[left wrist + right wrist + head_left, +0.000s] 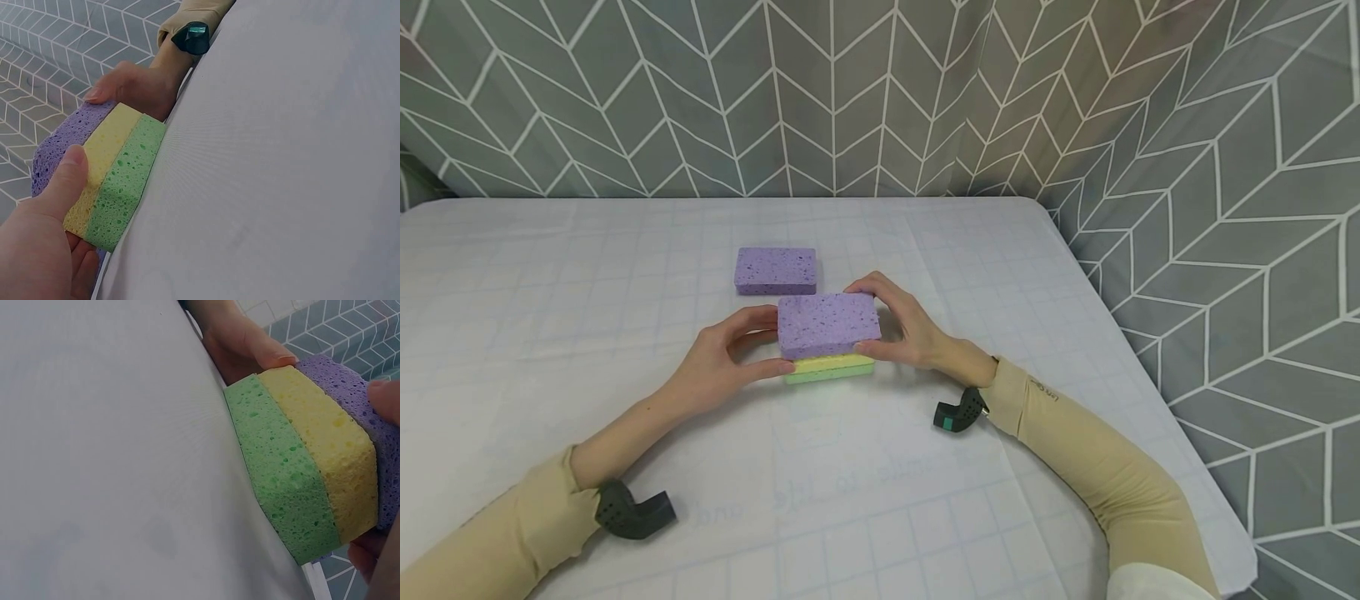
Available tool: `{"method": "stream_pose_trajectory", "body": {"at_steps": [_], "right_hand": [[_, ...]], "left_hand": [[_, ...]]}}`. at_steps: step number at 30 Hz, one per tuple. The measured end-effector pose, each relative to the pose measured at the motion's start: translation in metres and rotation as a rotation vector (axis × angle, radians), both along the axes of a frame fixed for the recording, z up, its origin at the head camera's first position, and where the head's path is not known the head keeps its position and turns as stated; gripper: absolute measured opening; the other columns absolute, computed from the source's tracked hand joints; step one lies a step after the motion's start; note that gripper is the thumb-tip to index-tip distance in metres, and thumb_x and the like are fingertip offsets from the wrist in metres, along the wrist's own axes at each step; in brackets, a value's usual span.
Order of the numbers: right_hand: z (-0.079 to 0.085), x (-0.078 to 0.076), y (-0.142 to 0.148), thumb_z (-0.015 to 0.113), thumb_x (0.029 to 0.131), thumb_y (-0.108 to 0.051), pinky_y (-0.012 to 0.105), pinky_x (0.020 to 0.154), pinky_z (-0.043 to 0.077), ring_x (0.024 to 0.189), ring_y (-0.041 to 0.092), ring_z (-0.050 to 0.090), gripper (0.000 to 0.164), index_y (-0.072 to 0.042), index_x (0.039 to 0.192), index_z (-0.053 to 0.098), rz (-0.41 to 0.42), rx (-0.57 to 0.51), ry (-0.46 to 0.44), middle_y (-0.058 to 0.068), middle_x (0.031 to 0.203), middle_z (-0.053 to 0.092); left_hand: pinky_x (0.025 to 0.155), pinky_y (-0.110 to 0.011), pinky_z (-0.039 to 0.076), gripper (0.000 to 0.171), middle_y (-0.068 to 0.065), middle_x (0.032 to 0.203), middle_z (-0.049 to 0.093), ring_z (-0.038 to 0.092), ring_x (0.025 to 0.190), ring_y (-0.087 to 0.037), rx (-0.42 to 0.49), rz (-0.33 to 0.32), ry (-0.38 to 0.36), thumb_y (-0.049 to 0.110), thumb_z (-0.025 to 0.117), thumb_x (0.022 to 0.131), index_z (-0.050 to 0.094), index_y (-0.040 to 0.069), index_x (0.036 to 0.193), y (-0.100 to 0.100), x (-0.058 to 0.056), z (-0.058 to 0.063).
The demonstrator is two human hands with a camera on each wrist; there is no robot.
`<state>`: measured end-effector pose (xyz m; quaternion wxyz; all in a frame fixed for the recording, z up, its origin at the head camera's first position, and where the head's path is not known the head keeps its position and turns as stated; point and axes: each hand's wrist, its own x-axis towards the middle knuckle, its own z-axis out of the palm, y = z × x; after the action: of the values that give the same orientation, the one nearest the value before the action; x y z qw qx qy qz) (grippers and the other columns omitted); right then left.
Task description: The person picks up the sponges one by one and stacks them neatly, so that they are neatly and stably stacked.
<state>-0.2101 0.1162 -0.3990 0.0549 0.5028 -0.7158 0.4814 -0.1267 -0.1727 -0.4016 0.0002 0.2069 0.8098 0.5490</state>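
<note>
Three sponges form a stack on the white table: a green sponge [830, 374] at the bottom, a yellow sponge [328, 428] over it and a purple sponge [827, 323] on top. My right hand [913, 332] grips the purple one at its right end, thumb along the front and fingers behind. From the left side, my left hand [718, 362] holds the yellow sponge, its thumb [70, 172] on the front face near the purple one's lower edge. The fingers of both hands are partly hidden behind the stack.
Just behind the stack, a second purple sponge [775, 271] lies flat on the white tablecloth [625, 275]. Grey curtains [805, 100] with white chevron lines border the table's back and right edges. A dark camera is strapped at each wrist.
</note>
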Motion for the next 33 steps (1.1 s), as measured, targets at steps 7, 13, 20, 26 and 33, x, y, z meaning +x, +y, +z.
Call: {"method": "stream_pose_trajectory", "body": {"at_steps": [7, 13, 20, 26, 33], "right_hand": [[0.0001, 0.0021, -0.0017, 0.064, 0.086, -0.054, 0.036, 0.1, 0.047, 0.108, 0.023, 0.053, 0.069, 0.002, 0.125, 0.054, -0.001, -0.015, 0.004, 0.014, 0.117, 0.059], [-0.0003, 0.0021, -0.0019, 0.066, 0.085, -0.048, 0.036, 0.098, 0.047, 0.106, 0.023, 0.053, 0.065, 0.002, 0.123, 0.054, 0.008, -0.023, 0.019, 0.013, 0.115, 0.059], [-0.0012, 0.0011, -0.0021, 0.066, 0.084, -0.044, 0.036, 0.098, 0.047, 0.106, 0.022, 0.052, 0.062, 0.002, 0.124, 0.053, 0.018, -0.019, 0.027, 0.013, 0.115, 0.058], [-0.0021, 0.0006, -0.0027, 0.062, 0.088, -0.049, 0.036, 0.1, 0.046, 0.107, 0.023, 0.052, 0.065, 0.003, 0.124, 0.05, 0.038, 0.006, 0.016, 0.014, 0.116, 0.056], [-0.0022, 0.0004, -0.0032, 0.057, 0.091, -0.055, 0.036, 0.102, 0.046, 0.109, 0.023, 0.053, 0.073, 0.005, 0.131, 0.048, 0.054, 0.01, 0.022, 0.016, 0.12, 0.057]], "left_hand": [[0.106, -0.019, 0.049, 0.069, -0.011, 0.136, 0.059, 0.062, 0.118, -0.009, -0.005, 0.007, -0.031, 0.013, 0.085, 0.08, 0.052, 0.007, 0.141, 0.0005, -0.0004, -0.0003], [0.106, -0.018, 0.049, 0.07, -0.011, 0.136, 0.059, 0.061, 0.118, -0.009, -0.01, 0.005, -0.035, 0.013, 0.085, 0.08, 0.052, 0.007, 0.141, 0.0005, -0.0008, -0.0004], [0.106, -0.018, 0.049, 0.071, -0.011, 0.136, 0.059, 0.061, 0.119, -0.008, -0.009, 0.0, -0.024, 0.012, 0.085, 0.079, 0.052, 0.006, 0.141, -0.0002, -0.0013, -0.0005], [0.106, -0.017, 0.048, 0.071, -0.012, 0.136, 0.059, 0.061, 0.121, -0.022, -0.018, 0.004, -0.027, 0.014, 0.085, 0.08, 0.051, 0.006, 0.142, 0.0005, -0.0016, -0.0003], [0.107, -0.015, 0.047, 0.071, -0.011, 0.139, 0.058, 0.06, 0.124, -0.027, -0.026, 0.006, -0.043, 0.015, 0.085, 0.081, 0.051, 0.008, 0.142, 0.0, -0.0014, 0.0002]]}}
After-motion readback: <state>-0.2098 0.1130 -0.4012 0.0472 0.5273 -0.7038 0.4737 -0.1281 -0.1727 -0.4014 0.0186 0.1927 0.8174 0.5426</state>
